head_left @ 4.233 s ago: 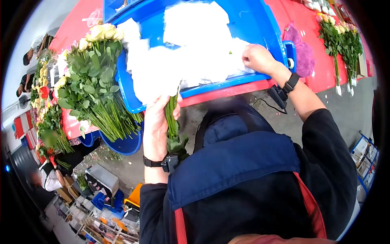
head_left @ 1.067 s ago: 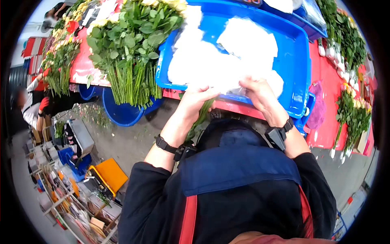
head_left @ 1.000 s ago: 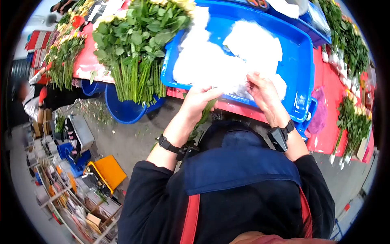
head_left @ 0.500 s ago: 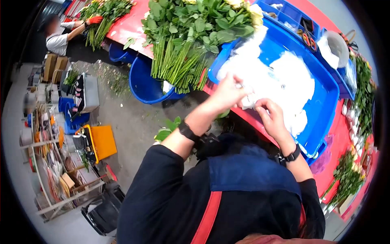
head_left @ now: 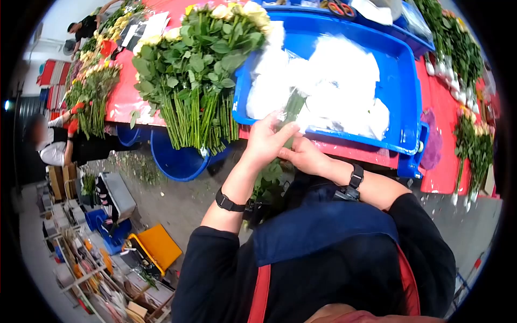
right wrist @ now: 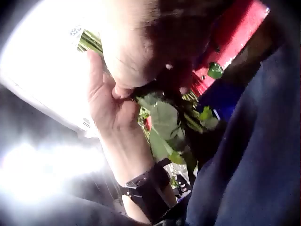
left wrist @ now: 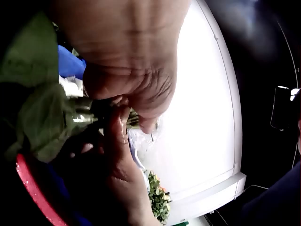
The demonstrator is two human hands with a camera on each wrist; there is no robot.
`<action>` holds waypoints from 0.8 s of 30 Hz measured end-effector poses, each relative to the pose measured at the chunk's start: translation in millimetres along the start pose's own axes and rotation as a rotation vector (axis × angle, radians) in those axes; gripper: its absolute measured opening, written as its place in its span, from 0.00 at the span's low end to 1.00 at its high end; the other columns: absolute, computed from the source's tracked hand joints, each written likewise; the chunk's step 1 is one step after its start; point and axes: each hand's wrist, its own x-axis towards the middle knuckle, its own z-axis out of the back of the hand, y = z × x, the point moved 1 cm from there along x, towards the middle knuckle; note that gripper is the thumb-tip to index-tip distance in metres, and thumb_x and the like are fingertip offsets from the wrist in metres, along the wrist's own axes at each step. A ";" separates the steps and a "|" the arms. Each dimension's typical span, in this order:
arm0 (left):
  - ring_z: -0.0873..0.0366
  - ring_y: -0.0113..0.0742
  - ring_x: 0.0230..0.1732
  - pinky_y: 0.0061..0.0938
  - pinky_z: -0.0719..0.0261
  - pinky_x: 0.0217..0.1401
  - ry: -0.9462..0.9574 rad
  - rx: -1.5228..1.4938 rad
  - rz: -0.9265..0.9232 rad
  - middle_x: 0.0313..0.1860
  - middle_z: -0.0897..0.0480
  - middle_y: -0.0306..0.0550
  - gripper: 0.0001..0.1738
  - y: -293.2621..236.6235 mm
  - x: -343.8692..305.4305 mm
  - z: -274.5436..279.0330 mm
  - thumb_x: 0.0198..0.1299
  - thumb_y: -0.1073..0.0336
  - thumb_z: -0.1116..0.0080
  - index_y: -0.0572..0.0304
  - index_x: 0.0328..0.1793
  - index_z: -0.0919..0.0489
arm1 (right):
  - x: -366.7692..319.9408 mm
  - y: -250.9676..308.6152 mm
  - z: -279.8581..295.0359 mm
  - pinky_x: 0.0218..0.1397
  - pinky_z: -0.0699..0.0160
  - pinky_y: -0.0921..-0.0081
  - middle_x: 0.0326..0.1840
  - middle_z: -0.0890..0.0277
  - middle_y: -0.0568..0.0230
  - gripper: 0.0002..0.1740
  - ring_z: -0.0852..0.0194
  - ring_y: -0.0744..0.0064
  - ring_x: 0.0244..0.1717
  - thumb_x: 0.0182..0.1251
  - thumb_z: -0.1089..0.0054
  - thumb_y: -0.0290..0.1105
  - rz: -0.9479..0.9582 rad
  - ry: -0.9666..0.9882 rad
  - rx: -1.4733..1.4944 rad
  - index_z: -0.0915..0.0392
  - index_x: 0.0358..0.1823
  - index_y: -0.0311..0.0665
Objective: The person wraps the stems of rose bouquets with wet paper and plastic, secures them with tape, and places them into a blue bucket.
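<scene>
In the head view my left hand (head_left: pixel 269 141) grips a bunch of green leafy stems (head_left: pixel 294 106), cut ends pointing up over the tray. My right hand (head_left: pixel 312 157) meets it from the other side, fingers curled at the same bunch just below the left thumb. Clear film shows around the stem ends in the left wrist view. Leaves (right wrist: pixel 162 122) hang below both hands; the flower heads are hidden. White, overexposed plastic-like packets (head_left: pixel 344 70) lie in a blue tray (head_left: pixel 401 81) right beyond the hands.
A large pile of cream roses (head_left: pixel 199 81) lies left of the tray, stems overhanging a blue tub (head_left: pixel 175 164). Scissors (head_left: pixel 340 7) sit in an organiser behind. More bunches (head_left: pixel 474 151) lie at right on the red table (head_left: pixel 439 180). Another person (head_left: pixel 56 140) stands at left.
Earlier, my right hand was apart over the packets; half a second ago both hands held a small white piece at the bunch. Now the hands are together lower on the stems.
</scene>
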 end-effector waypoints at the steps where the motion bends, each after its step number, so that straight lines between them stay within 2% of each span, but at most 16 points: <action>1: 0.19 0.25 0.35 0.22 0.20 0.40 -0.001 0.011 0.021 0.33 0.15 0.43 0.18 -1.6 -0.9 -6.0 0.62 0.68 0.39 0.70 0.56 0.22 | -5.2 -1.9 1.5 0.48 0.23 0.68 0.38 0.18 0.57 0.19 0.21 0.67 0.40 0.72 0.45 0.43 0.117 -0.047 -0.026 0.22 0.52 0.33; 2: 0.20 0.24 0.34 0.22 0.20 0.38 -0.004 0.023 0.037 0.33 0.15 0.42 0.18 -6.0 -1.2 -11.7 0.62 0.68 0.39 0.70 0.56 0.22 | -7.5 -4.9 19.1 0.51 0.23 0.66 0.39 0.17 0.53 0.21 0.20 0.64 0.43 0.70 0.43 0.44 0.121 0.085 -0.260 0.23 0.52 0.32; 3: 0.20 0.24 0.33 0.21 0.21 0.37 -0.007 0.036 0.058 0.32 0.15 0.42 0.19 -8.1 -3.1 -16.7 0.62 0.67 0.39 0.70 0.57 0.22 | -22.3 39.7 39.4 0.53 0.24 0.67 0.44 0.17 0.53 0.24 0.20 0.69 0.45 0.69 0.41 0.45 -0.127 0.271 -0.452 0.24 0.56 0.32; 5: 0.20 0.25 0.32 0.20 0.21 0.35 0.046 0.085 0.073 0.36 0.17 0.42 0.15 -9.9 -2.0 -26.5 0.64 0.71 0.40 0.67 0.56 0.23 | -51.8 34.8 74.3 0.51 0.23 0.68 0.47 0.17 0.54 0.27 0.20 0.70 0.45 0.67 0.40 0.44 -0.076 0.087 -0.282 0.26 0.59 0.30; 7: 0.21 0.24 0.31 0.19 0.22 0.33 0.053 0.112 0.082 0.35 0.17 0.41 0.15 -12.5 -5.3 -47.9 0.63 0.72 0.40 0.67 0.56 0.22 | -64.9 25.8 99.6 0.48 0.23 0.73 0.44 0.17 0.55 0.25 0.21 0.73 0.43 0.67 0.39 0.39 -0.120 -0.351 0.165 0.25 0.59 0.28; 8: 0.23 0.23 0.30 0.19 0.24 0.31 0.096 0.142 0.072 0.38 0.18 0.42 0.22 -3.0 -3.1 -58.7 0.62 0.73 0.40 0.67 0.63 0.28 | -71.4 35.6 93.0 0.46 0.23 0.76 0.41 0.17 0.59 0.19 0.23 0.75 0.39 0.68 0.40 0.35 -0.017 -0.492 0.464 0.22 0.52 0.25; 11: 0.27 0.22 0.25 0.19 0.28 0.27 0.135 0.049 0.026 0.33 0.21 0.39 0.35 -0.3 -9.4 -103.5 0.60 0.72 0.39 0.61 0.74 0.38 | -94.9 4.7 110.4 0.41 0.25 0.77 0.35 0.19 0.67 0.13 0.23 0.77 0.38 0.69 0.42 0.33 -0.021 -0.404 0.237 0.19 0.46 0.30; 12: 0.30 0.23 0.24 0.19 0.30 0.25 0.213 -0.028 0.065 0.35 0.23 0.40 0.42 0.6 -9.2 -110.2 0.61 0.73 0.40 0.61 0.78 0.49 | -106.7 -4.6 114.5 0.37 0.27 0.76 0.31 0.20 0.65 0.11 0.27 0.77 0.32 0.69 0.42 0.31 0.123 -0.486 -0.035 0.19 0.45 0.32; 13: 0.31 0.22 0.26 0.19 0.31 0.25 0.265 -0.028 0.084 0.33 0.24 0.38 0.42 -0.2 -10.9 -117.0 0.61 0.72 0.40 0.62 0.78 0.49 | -119.1 -10.2 118.8 0.36 0.26 0.69 0.31 0.20 0.57 0.09 0.23 0.66 0.31 0.65 0.45 0.28 0.222 -0.554 -0.311 0.20 0.43 0.33; 15: 0.28 0.21 0.32 0.19 0.27 0.31 0.443 -0.061 0.169 0.37 0.22 0.39 0.39 -2.8 -19.1 -145.9 0.62 0.67 0.39 0.63 0.76 0.44 | -140.9 -17.4 120.6 0.39 0.24 0.57 0.30 0.22 0.48 0.07 0.22 0.47 0.35 0.59 0.45 0.30 0.241 -0.512 -0.859 0.18 0.32 0.38; 16: 0.26 0.22 0.36 0.20 0.26 0.34 0.378 0.112 0.168 0.40 0.21 0.40 0.35 -2.4 -23.0 -165.9 0.62 0.64 0.38 0.64 0.73 0.38 | -150.2 -20.0 118.7 0.38 0.25 0.52 0.28 0.22 0.47 0.07 0.22 0.46 0.34 0.55 0.47 0.30 0.274 -0.476 -0.652 0.20 0.30 0.38; 17: 0.24 0.23 0.38 0.21 0.25 0.38 0.296 0.210 0.185 0.40 0.19 0.41 0.29 -1.1 -27.1 -184.6 0.62 0.61 0.37 0.65 0.66 0.32 | -163.1 -22.5 119.0 0.36 0.26 0.50 0.27 0.22 0.47 0.08 0.23 0.44 0.32 0.56 0.47 0.30 0.269 -0.572 -0.592 0.20 0.30 0.36; 19: 0.21 0.24 0.41 0.23 0.23 0.44 0.136 0.395 0.242 0.41 0.15 0.43 0.22 1.8 -35.6 -221.9 0.62 0.55 0.35 0.67 0.51 0.19 | -182.1 -44.8 123.0 0.36 0.26 0.49 0.29 0.22 0.47 0.08 0.23 0.43 0.32 0.56 0.47 0.31 0.200 -0.474 -0.658 0.20 0.31 0.35; 21: 0.22 0.22 0.36 0.22 0.23 0.40 0.113 0.430 0.051 0.34 0.15 0.41 0.20 21.5 -44.3 -246.9 0.61 0.55 0.35 0.66 0.48 0.18 | -210.3 -64.5 139.0 0.38 0.24 0.52 0.29 0.21 0.49 0.11 0.22 0.44 0.33 0.58 0.44 0.36 0.205 -0.345 -0.609 0.20 0.33 0.35; 23: 0.19 0.29 0.33 0.26 0.22 0.38 0.131 0.506 0.062 0.31 0.15 0.46 0.19 44.9 -49.0 -264.9 0.60 0.54 0.35 0.64 0.47 0.19 | -251.1 -57.3 165.4 0.39 0.23 0.54 0.28 0.21 0.50 0.12 0.21 0.46 0.33 0.59 0.43 0.38 0.270 -0.249 -0.573 0.20 0.34 0.35; 24: 0.17 0.32 0.32 0.28 0.22 0.37 0.134 0.543 0.067 0.30 0.15 0.48 0.19 54.3 -51.8 -272.5 0.60 0.54 0.36 0.64 0.47 0.19 | -277.4 -40.9 193.9 0.39 0.22 0.62 0.34 0.20 0.47 0.15 0.19 0.50 0.37 0.61 0.41 0.40 -0.071 -0.152 -0.579 0.18 0.40 0.35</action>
